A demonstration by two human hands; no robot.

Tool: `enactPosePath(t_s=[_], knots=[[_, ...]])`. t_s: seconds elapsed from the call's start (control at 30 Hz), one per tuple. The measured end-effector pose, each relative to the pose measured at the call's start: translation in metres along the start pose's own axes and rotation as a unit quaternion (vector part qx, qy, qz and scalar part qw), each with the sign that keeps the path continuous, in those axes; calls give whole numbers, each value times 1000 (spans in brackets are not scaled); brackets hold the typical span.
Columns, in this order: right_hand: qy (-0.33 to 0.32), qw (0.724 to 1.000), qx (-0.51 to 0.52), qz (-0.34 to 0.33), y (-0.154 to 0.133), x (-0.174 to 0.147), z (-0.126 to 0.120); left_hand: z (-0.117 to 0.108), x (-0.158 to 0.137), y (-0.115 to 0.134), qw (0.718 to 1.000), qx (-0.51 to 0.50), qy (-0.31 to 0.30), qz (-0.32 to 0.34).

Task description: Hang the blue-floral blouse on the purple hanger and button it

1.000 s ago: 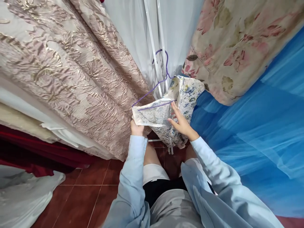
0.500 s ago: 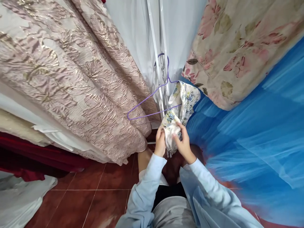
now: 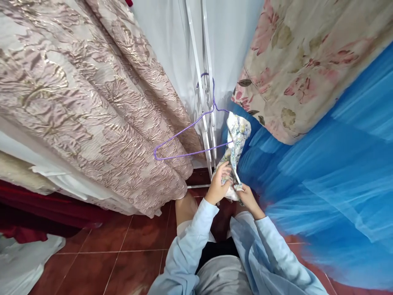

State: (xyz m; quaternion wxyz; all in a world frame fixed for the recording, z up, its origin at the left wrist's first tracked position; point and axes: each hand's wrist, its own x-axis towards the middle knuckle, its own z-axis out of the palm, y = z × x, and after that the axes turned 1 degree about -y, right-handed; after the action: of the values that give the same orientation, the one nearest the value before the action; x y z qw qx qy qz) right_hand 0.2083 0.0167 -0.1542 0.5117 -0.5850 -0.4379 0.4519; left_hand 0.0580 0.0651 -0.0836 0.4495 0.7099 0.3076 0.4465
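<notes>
A small white garment with a blue and yellow floral print (image 3: 241, 127) hangs by one side from the right arm of a purple hanger (image 3: 181, 155). The hanger's left arm is bare, and its hook loops round a white metal rack (image 3: 201, 94). My left hand (image 3: 219, 184) is closed on the garment's near part, fingers bent over the cloth. On the other side, my right hand (image 3: 248, 198) pinches the garment's lower right edge between thumb and fingers. Folds and my fingers hide part of the cloth.
Long pink and gold brocade fabric (image 3: 116, 110) hangs at the left. Flower-printed cloth (image 3: 301, 73) and blue tulle (image 3: 322, 172) hang at the right. Behind the rack is white fabric (image 3: 166, 49). Red floor tiles (image 3: 138, 237) lie below.
My right hand has moved down and right along the garment's edge. My left hand has shifted right onto the cloth. The garment is pulled narrower, and the hanger has swung slightly.
</notes>
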Motion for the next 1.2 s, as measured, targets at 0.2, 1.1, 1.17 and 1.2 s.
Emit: enactPosePath(t_s=[0.2,1.1,1.17,1.2], knots=[[-18,998,-22,49,28,-10,13,-26,19,23,981,-97,163,24],[-437,899,-16,-24,-181,-31,-61,-39,-20,17,850,-298,-387,-196],[-354,934,-28,-32,-195,-28,-67,-46,-41,14,870,-264,-359,-211],[-321,946,-40,-41,-201,-25,-71,-53,-50,16,888,-247,-328,-206]])
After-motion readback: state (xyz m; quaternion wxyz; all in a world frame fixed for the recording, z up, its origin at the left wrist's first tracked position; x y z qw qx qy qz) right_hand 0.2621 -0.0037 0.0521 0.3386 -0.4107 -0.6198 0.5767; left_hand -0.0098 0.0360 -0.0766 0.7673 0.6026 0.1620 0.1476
